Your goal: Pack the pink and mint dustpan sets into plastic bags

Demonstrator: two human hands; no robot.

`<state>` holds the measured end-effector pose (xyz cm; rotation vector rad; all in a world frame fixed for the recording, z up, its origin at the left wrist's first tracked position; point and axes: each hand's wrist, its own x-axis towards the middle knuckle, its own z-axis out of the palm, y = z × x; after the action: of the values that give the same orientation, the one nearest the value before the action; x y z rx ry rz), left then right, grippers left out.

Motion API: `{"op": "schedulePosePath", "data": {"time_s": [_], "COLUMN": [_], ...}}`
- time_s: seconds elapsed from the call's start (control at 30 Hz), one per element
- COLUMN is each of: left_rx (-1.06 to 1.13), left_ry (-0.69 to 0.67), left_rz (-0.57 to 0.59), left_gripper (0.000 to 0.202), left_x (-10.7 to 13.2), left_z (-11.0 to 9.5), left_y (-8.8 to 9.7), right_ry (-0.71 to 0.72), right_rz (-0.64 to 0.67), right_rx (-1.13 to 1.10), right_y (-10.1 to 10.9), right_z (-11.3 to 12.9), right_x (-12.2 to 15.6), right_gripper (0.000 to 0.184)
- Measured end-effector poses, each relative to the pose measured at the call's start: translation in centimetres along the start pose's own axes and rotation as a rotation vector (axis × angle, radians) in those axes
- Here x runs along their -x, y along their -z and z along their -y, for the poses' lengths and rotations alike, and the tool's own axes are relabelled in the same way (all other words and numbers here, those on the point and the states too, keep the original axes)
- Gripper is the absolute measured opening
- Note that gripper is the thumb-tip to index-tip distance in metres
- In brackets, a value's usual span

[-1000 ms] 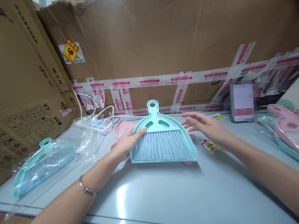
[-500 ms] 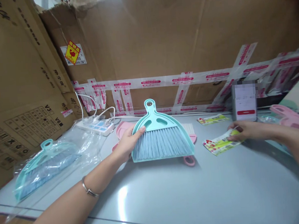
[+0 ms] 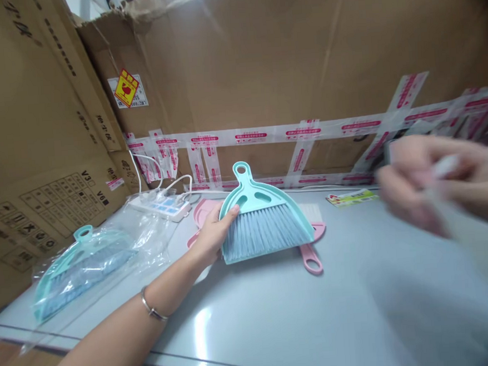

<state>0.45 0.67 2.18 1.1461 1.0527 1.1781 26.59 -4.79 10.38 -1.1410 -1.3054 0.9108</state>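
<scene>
Behind the pale, glossy surface (image 3: 278,320), a broad wall of creased brown cardboard (image 3: 240,66), ragged along the top and crossed with white-and-red tape. To the left, a smooth printed carton (image 3: 35,136). Lower on that side, a bagged turquoise dustpan set (image 3: 85,266) under crinkled clear film.

At mid-surface, just right of the left grip (image 3: 212,232) and well apart from the right grip (image 3: 419,182), a turquoise dustpan (image 3: 304,218) of moulded plastic, flared like a fan. Long axis from looped handle at the far end to straight mouth at the near end, with a slight lean of the handle to the left. Clearly nearer to the left grip: grasped there by the left edge, with thumb on top. Nested inside, a brush (image 3: 268,234) with a dense row of soft blue-grey bristles.

On the far right, blurred right grip with curled fingers beside something pale and translucent; cannot tell whether clenched on it or not. Partly hidden beneath the turquoise pan, a pink dustpan (image 3: 203,210) and a pink brush (image 3: 310,255) with ring-ended handle and white bristles. Farther back, a white power strip (image 3: 174,211). Smaller again, a flat, glossy yellow-green card (image 3: 353,197). Smallest, a slim metal bracelet (image 3: 152,307) on the left wrist.
</scene>
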Motion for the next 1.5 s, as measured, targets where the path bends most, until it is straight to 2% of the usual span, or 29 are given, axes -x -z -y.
{"op": "schedulePosePath", "data": {"time_s": [0.03, 0.1, 0.17, 0.27, 0.5, 0.7, 0.77, 0.87, 0.9, 0.93, 0.97, 1.0, 1.07, 1.13, 1.2, 1.3, 1.37, 1.43, 1.47, 1.5], "left_rx": [0.002, 0.019, 0.045, 0.068, 0.055, -0.118, -0.095, 0.023, 0.072, 0.119, 0.158, 0.181, 0.178, 0.128, 0.039, -0.248, -0.58, -0.983, -1.165, -1.312], "left_ry": [-0.01, -0.028, -0.031, -0.005, -0.002, -0.08, -0.082, -0.116, -0.138, -0.156, -0.171, -0.183, -0.202, -0.196, -0.161, -0.173, -0.314, -0.522, -0.534, -0.488], "left_rz": [0.003, 0.008, 0.02, 0.029, 0.115, 0.074, 0.054, 0.012, -0.004, -0.018, -0.028, -0.032, -0.013, 0.032, 0.085, 0.136, 0.037, -0.278, -0.418, -0.54], "left_gripper": [0.034, 0.035, 0.036, 0.038, 0.046, 0.056, 0.057, 0.056, 0.056, 0.056, 0.055, 0.055, 0.051, 0.049, 0.05, 0.045, 0.037, 0.031, 0.029, 0.028], "left_x": [0.0, 0.0, 0.1, 0.4, 0.7, 0.6, 0.5, 0.5, 0.5, 0.5, 0.6, 0.7, 1.1, 1.4, 1.6, 1.2, 0.3, -0.7, -1.2, -1.7], "left_z": [0.0, 0.0, 0.0, -0.3, -0.8, -0.6, -0.6, -0.9, -1.0, -1.1, -1.0, -0.9, -0.5, -0.1, 0.0, -1.3, -2.9, -4.5, -5.0, -5.4], "left_y": [0.0, 0.1, 0.0, -0.3, -0.4, -0.1, 0.0, -0.1, -0.1, -0.3, -0.4, -0.6, -1.1, -1.6, -1.9, -0.8, 1.4, 4.9, 6.9, 9.1], "right_ry": [-0.033, -0.102, -0.149, -0.185, -0.148, -0.097, 0.009, 0.271, 0.309, 0.285, 0.197, 0.063, -0.203, -0.355, -0.413, -0.436, -0.419, -0.423, -0.433, -0.444], "right_rz": [0.201, 0.37, 0.362, 0.317, 0.199, 0.2, 0.105, -0.259, -0.377, -0.448, -0.448, -0.38, -0.119, 0.091, 0.1, -0.016, -0.046, -0.052, -0.05, -0.048], "right_rx": [-0.044, -0.046, -0.014, 0.056, 0.117, 0.153, 0.125, 0.002, -0.066, -0.145, -0.237, -0.331, -0.489, -0.592, -0.643, -0.673, -0.683, -0.669, -0.653, -0.635], "right_y": [-1.7, -4.7, -6.6, -7.7, -7.4, -7.4, -7.1, -6.7, -6.7, -6.7, -6.9, -7.2, -8.0, -8.8, -9.3, -9.2, -9.0, -8.7, -8.6, -8.5], "right_z": [-0.1, -1.2, -2.8, -4.8, -6.1, -6.5, -6.4, -6.4, -6.5, -6.7, -6.9, -7.1, -7.5, -7.6, -7.6, -7.3, -7.1, -7.0, -7.0, -6.9], "right_x": [0.0, -0.2, -0.4, -0.4, -0.6, -0.5, -0.2, 0.0, 0.1, 0.1, 0.2, 0.3, 0.7, 1.3, 1.8, 2.0, 1.9, 1.7, 1.7, 1.7], "right_gripper": [0.051, 0.043, 0.037, 0.033, 0.025, 0.024, 0.029, 0.038, 0.041, 0.045, 0.048, 0.05, 0.05, 0.048, 0.046, 0.049, 0.048, 0.046, 0.046, 0.046]}}
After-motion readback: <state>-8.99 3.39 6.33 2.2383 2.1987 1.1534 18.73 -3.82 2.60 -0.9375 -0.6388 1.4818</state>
